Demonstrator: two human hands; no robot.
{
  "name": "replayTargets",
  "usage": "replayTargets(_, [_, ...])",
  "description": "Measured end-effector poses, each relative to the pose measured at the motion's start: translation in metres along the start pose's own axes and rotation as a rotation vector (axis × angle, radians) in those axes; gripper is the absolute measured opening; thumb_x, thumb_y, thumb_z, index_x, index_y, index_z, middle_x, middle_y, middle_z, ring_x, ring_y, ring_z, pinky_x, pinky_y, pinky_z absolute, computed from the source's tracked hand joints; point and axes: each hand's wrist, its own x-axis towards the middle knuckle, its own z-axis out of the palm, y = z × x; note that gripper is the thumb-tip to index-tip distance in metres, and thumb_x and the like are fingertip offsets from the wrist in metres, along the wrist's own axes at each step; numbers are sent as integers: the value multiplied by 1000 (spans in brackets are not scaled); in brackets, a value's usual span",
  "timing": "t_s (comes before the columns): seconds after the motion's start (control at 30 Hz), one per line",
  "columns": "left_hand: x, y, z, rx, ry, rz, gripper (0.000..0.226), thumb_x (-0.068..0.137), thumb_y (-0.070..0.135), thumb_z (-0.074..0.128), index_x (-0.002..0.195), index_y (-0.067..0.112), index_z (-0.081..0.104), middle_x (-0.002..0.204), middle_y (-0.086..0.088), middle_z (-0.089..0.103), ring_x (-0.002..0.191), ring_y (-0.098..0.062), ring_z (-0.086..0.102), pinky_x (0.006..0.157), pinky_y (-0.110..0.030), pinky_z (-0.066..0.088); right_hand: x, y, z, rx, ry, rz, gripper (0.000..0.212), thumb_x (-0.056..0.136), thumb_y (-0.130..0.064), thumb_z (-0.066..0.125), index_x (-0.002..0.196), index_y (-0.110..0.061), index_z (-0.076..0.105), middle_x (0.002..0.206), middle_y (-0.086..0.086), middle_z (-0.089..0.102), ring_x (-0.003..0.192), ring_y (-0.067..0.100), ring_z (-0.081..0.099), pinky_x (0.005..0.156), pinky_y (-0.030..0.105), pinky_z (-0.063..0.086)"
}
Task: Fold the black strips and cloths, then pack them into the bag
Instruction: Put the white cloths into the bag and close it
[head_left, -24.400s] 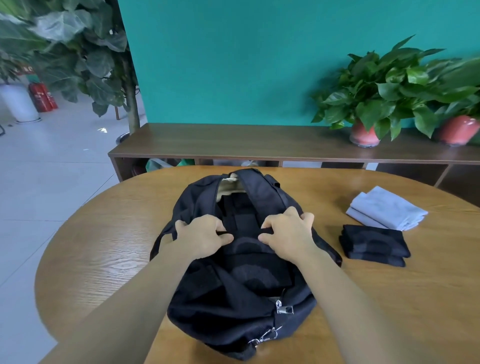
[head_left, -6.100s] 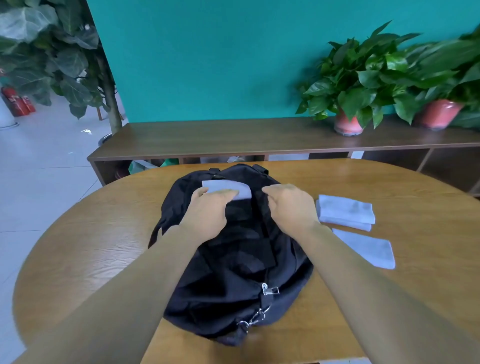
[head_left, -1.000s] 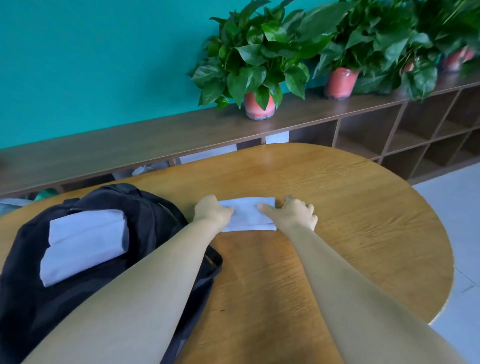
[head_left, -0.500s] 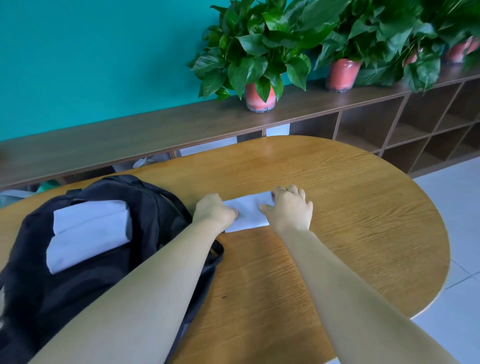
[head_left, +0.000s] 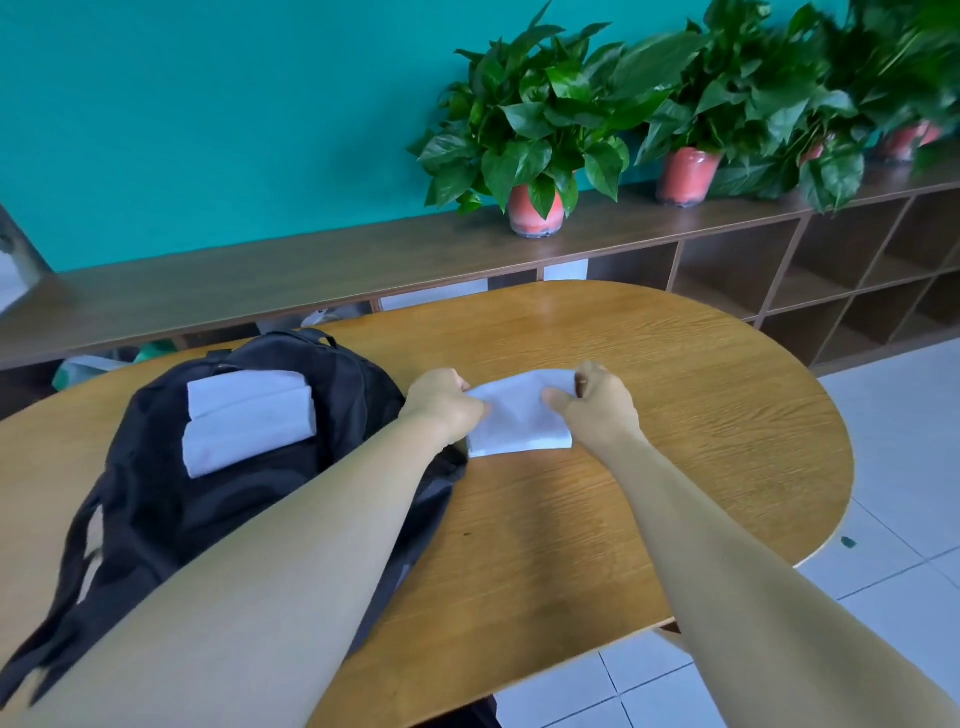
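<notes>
A pale blue cloth (head_left: 519, 415) lies on the wooden table (head_left: 675, 415), just right of the black bag (head_left: 208, 499). My left hand (head_left: 447, 402) pinches the cloth's far left corner. My right hand (head_left: 597, 402) pinches its far right corner, and the far edge is raised off the table. Two folded pale cloths (head_left: 247, 423) rest on top of the bag near its upper end. No black strips show outside the bag.
A long brown shelf unit (head_left: 363, 265) runs behind the table with potted plants (head_left: 535, 135) on it. The table's rounded right edge drops to a white tiled floor (head_left: 893, 467). The bag's straps (head_left: 62, 597) trail toward the near left.
Both hands went from lying on the cloth to pinching its far corners, and the far edge has lifted. The view shifted slightly left.
</notes>
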Motion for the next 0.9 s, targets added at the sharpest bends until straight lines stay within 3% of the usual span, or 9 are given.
replayTargets(0.1, [-13,6,-16,-99,-15,95,16,89,20,65,93,10,53,82,-2,47,72,-17,45,65,-27,38,-5,-12,-9,65,36,-8,23,86,-31,67,90,-15,51,73,-5,51,77,22,53,92,48,45])
replayTargets(0.17, [-24,9,-28,-154,4,146,18,90,22,65,99,10,55,81,2,50,72,-13,47,63,-25,39,-8,-23,-12,91,58,-16,26,83,-33,69,96,-14,56,78,-3,60,79,24,60,92,51,46])
replayTargets(0.33, [-48,-5,-76,-220,113,191,19,89,24,66,88,12,52,78,-3,48,70,-19,43,67,-27,35,-19,-66,-2,76,50,-95,26,81,-38,70,89,-16,58,82,2,64,82,26,62,85,46,50])
replayTargets(0.43, [-61,-39,-113,-257,184,125,26,91,25,65,75,14,47,69,1,42,61,-16,42,56,-23,39,-37,-101,24,41,-13,-151,30,84,-38,69,75,-21,45,69,-6,50,77,23,52,80,39,43])
replayTargets(0.53, [-76,-83,-146,-284,234,45,23,93,19,60,77,12,46,71,-1,40,61,-17,41,43,-14,39,-61,-136,61,-37,-72,-192,33,87,-39,65,73,-21,40,67,-7,44,74,21,47,82,37,36])
replayTargets(0.63, [-86,-125,-164,-327,291,-32,13,92,18,61,90,10,51,88,-5,50,79,-23,53,67,-27,54,-76,-158,99,-96,-140,-207,35,89,-36,60,69,-22,35,68,-7,43,78,22,46,87,38,28])
replayTargets(0.7, [-89,-148,-169,-331,304,-104,24,90,23,64,107,10,54,101,-5,56,93,-26,61,82,-40,57,-82,-167,120,-152,-173,-207,33,90,-31,56,68,-23,33,69,-7,43,84,23,46,84,37,25])
replayTargets(0.8, [-90,-171,-171,-296,352,-157,26,90,24,65,109,15,51,91,2,50,94,-27,61,87,-48,55,-88,-174,143,-269,-182,-233,28,92,-26,50,70,-24,33,70,-6,41,90,23,44,91,40,27])
replayTargets(0.9, [-88,-183,-168,-237,365,-158,28,89,26,66,108,15,48,88,3,47,90,-24,59,83,-44,55,-89,-173,157,-344,-169,-236,9,90,-26,49,86,-22,42,79,-4,48,101,23,44,103,46,25])
